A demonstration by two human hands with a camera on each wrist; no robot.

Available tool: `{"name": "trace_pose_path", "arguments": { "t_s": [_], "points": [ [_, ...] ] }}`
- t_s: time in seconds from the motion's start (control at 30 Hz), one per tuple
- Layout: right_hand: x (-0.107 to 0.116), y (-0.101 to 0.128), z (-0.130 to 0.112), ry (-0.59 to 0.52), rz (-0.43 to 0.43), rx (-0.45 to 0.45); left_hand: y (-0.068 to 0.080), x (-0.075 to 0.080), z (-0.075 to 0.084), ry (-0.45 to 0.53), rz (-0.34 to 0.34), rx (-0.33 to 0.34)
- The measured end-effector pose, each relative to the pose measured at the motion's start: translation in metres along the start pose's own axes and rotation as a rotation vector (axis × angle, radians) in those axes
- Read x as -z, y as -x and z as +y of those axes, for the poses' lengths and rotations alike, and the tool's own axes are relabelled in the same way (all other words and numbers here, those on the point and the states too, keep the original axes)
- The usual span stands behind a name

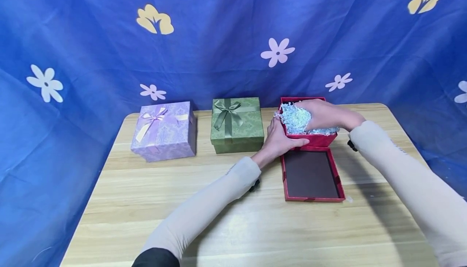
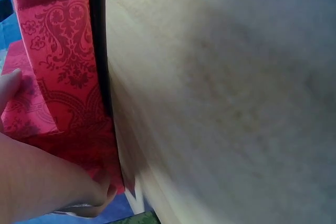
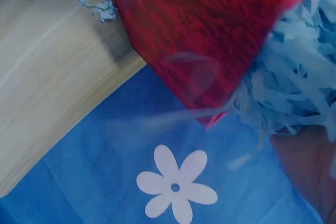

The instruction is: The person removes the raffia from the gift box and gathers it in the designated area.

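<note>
The red box (image 1: 313, 139) stands open near the far right part of the desk (image 1: 146, 202), heaped with pale shredded paper (image 1: 295, 119). The left hand (image 1: 279, 139) grips the box's near left corner, thumb lying along the front wall and fingers curled round the left side; the left wrist view shows that hand (image 2: 37, 182) against the patterned red wall (image 2: 63, 61), with the desk (image 2: 220, 98) blurred beside it. The right hand (image 1: 324, 115) lies palm down on the shredded paper, fingers curled into the heap and holding some of it. In the right wrist view a corner of the box (image 3: 210, 35) and a mass of the paper (image 3: 299, 66) fill the upper right, and a stray curl of paper (image 3: 97, 1) lies on the desk (image 3: 47, 87) just beside the box.

The red lid (image 1: 311, 175) lies upside down on the desk, touching the box's near side, its dark inside facing up. A green box (image 1: 237, 125) with a green bow stands closed just left of the red box, near the far edge at the middle. A purple box (image 1: 164, 131) with a cream ribbon stands closed farther left, toward the far left corner. A blue cloth (image 1: 219, 35) printed with flowers hangs behind the desk.
</note>
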State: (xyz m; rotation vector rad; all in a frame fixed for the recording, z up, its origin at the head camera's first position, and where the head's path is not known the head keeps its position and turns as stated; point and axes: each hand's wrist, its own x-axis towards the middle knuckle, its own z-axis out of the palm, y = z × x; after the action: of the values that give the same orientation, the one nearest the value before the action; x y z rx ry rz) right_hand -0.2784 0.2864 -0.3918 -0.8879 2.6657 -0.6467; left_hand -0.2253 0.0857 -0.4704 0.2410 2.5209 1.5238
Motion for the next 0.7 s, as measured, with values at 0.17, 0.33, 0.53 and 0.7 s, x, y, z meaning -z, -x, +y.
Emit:
{"name": "trace_pose_path", "arguments": {
  "t_s": [0.17, 0.33, 0.53, 0.7],
  "points": [
    [0.011, 0.005, -0.003, -0.007, 0.023, -0.001, 0.0, 0.001, -0.001, 0.008, 0.004, -0.017],
    [0.03, 0.013, -0.01, -0.015, 0.021, -0.024, 0.0, 0.001, -0.001, 0.03, 0.011, -0.029],
    [0.055, 0.026, -0.013, -0.015, 0.036, -0.073, 0.003, 0.001, -0.001, 0.027, 0.009, -0.016],
    [0.08, 0.042, -0.014, 0.011, 0.057, -0.114, 0.005, 0.0, -0.001, 0.02, 0.008, -0.021]
  ]
}}
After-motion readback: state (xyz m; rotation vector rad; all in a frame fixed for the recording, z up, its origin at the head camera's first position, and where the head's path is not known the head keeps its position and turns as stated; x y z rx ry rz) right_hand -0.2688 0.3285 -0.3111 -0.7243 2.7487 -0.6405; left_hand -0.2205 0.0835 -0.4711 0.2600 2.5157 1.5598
